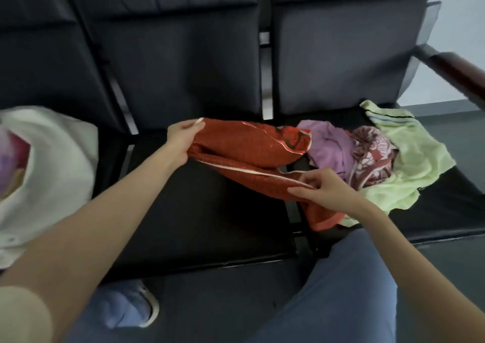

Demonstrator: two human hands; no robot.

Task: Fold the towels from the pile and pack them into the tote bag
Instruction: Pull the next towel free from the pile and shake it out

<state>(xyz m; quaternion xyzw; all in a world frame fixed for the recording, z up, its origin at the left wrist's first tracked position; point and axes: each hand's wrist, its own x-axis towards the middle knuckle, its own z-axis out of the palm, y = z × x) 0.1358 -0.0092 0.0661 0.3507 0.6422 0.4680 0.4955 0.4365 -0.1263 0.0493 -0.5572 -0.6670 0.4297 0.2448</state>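
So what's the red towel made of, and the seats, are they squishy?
The red towel looks like soft terry cloth: nubbly matte surface, pale woven edge stripes, and it droops between the left hand and the right hand. The seat looks like smooth black leather or vinyl with a faint sheen; it seems padded, though the picture can't show how squishy.

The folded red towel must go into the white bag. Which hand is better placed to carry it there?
Probably the left hand. It grips the red towel at the end nearer the white tote bag, which sits on the left seat. The right hand pinches the towel's edge beside the pile, farther away.
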